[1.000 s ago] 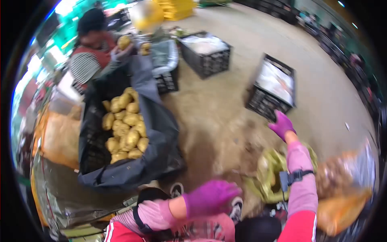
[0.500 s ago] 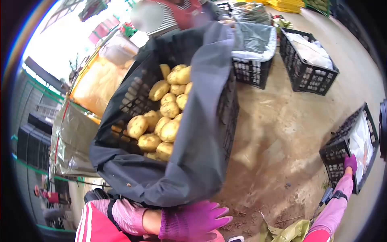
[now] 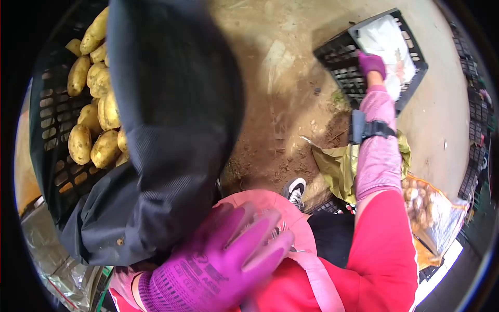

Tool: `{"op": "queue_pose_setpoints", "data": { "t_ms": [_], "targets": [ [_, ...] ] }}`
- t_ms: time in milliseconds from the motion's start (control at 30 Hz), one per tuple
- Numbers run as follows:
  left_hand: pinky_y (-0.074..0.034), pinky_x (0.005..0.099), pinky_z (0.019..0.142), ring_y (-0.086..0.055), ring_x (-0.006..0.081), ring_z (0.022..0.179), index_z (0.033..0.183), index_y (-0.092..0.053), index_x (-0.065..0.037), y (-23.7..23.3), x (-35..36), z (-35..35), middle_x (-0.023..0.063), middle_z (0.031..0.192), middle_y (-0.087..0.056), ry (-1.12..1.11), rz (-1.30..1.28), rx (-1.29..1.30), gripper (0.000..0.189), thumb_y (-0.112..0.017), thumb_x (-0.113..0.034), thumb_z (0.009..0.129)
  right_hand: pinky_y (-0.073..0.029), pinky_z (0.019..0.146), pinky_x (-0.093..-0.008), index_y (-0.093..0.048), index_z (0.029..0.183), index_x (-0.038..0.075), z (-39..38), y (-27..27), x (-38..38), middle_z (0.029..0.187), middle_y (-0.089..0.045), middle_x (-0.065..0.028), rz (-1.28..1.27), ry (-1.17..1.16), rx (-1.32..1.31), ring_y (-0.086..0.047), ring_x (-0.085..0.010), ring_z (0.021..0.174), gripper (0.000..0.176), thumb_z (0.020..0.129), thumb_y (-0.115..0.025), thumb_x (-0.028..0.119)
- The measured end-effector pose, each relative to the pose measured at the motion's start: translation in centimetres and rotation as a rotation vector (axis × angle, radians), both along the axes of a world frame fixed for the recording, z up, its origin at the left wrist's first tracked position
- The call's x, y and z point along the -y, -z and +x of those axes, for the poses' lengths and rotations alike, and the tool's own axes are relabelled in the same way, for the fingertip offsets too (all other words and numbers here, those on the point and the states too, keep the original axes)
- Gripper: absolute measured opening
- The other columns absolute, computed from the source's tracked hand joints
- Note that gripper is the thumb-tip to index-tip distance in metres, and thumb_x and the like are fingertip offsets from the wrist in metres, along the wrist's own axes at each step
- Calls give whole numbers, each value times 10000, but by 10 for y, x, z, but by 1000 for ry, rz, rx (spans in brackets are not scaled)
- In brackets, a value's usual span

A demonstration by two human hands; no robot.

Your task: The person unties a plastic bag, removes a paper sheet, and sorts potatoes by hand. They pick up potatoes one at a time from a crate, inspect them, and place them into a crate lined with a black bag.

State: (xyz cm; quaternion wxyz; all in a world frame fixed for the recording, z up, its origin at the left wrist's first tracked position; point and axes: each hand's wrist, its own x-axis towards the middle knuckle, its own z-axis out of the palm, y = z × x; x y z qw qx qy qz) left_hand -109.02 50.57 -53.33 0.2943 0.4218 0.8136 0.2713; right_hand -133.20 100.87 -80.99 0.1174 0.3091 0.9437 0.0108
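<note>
My right hand point(image 3: 372, 64), in a purple glove, is wrapped round the near rim of a black plastic crate point(image 3: 340, 60), which stands tilted on the floor at the upper right. A white liner point(image 3: 389, 49) lies inside that crate. In front of my body, my left hand point(image 3: 234, 255) is raised in a matching glove, its fingers spread and slightly blurred, holding nothing. Beside it is a large crate draped with dark cloth point(image 3: 176, 104). Yellow potatoes point(image 3: 104, 148) fill the part of this crate that shows; the cloth hides the rest.
A crumpled olive-green bag point(image 3: 335, 166) lies on the muddy floor point(image 3: 275, 104) below the tilted crate. At the right is a clear bag of potatoes point(image 3: 423, 205). My shoe point(image 3: 295, 190) shows at the lower middle, and black crates point(image 3: 478, 125) line the right edge.
My view has swung down and to the right. My left hand has risen in front of my body. The right hand still grips the crate, which now appears nearer the middle.
</note>
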Motion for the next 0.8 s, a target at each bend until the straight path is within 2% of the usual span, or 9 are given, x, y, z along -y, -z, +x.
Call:
{"op": "queue_pose_setpoints", "data": {
  "t_ms": [133, 233, 367, 400, 500, 533, 600, 700, 800],
  "targets": [
    [-447, 494, 985, -527, 386, 1170, 1315, -537, -114, -3, 11, 25, 166, 1326, -519, 27, 11, -5, 609, -697, -306, 760, -435, 999, -428, -652, 1202, 74, 53, -22, 106, 1244, -615, -198, -167, 87, -80, -579, -341, 1178, 665, 812, -582, 609],
    [-421, 480, 1016, -506, 389, 1198, 1324, -510, -77, -4, 29, 54, 176, 1339, -504, -47, 20, -94, 613, -691, -278, 774, -516, 865, -439, -718, 1062, 142, 106, -30, 175, 1099, -690, -139, -170, -14, -50, -660, -323, 1031, 485, 847, -567, 550],
    [-399, 451, 1043, -480, 381, 1237, 1358, -462, -52, 4, 46, 59, 197, 1353, -492, -24, 71, -45, 609, -683, -182, 806, -514, 846, -457, -698, 989, 137, 203, -26, 247, 1019, -693, -139, -140, -157, -81, -659, -340, 958, 350, 849, -595, 441],
    [-409, 439, 1035, -495, 374, 1232, 1342, -478, -47, 18, 49, 64, 197, 1333, -516, -51, 131, -176, 575, -680, -165, 817, -512, 835, -457, -695, 958, 130, 231, -34, 259, 996, -694, -140, -161, -192, -97, -655, -341, 952, 317, 855, -606, 417],
    [-428, 411, 1015, -529, 367, 1195, 1291, -520, -31, 42, 53, 59, 209, 1273, -560, -72, 55, -230, 497, -658, -219, 852, -489, 844, -442, -693, 931, 137, 301, -44, 286, 947, -698, -126, -241, -243, -77, -643, -318, 955, 277, 858, -620, 394],
    [-431, 410, 1009, -533, 366, 1190, 1293, -521, -31, 47, 53, 56, 204, 1267, -567, -92, 43, -170, 493, -650, -240, 867, -494, 783, -438, -712, 906, 161, 322, -40, 293, 923, -707, -99, -193, -286, -115, -661, -315, 930, 232, 841, -637, 371],
    [-433, 396, 1010, -533, 354, 1198, 1302, -523, -35, 58, 52, 52, 203, 1260, -575, -56, -52, -242, 487, -640, -268, 891, -492, 793, -443, -710, 914, 160, 365, -34, 300, 967, -705, -91, -210, -420, -131, -650, -313, 968, 237, 842, -626, 369],
    [-440, 384, 1004, -543, 346, 1191, 1304, -525, -32, 85, 41, 50, 201, 1258, -580, -35, -63, -288, 476, -633, -268, 905, -492, 840, -443, -713, 952, 129, 407, -43, 307, 1016, -696, -112, -285, -471, 55, -639, -326, 1002, 285, 840, -614, 371],
    [-445, 372, 997, -552, 337, 1186, 1304, -523, -26, 93, 18, 52, 201, 1258, -582, -3, -169, -254, 470, -630, -263, 912, -489, 889, -434, -717, 989, 114, 420, -62, 269, 1042, -690, -132, -614, -550, 14, -639, -338, 1006, 323, 828, -612, 373]
  ]
}}
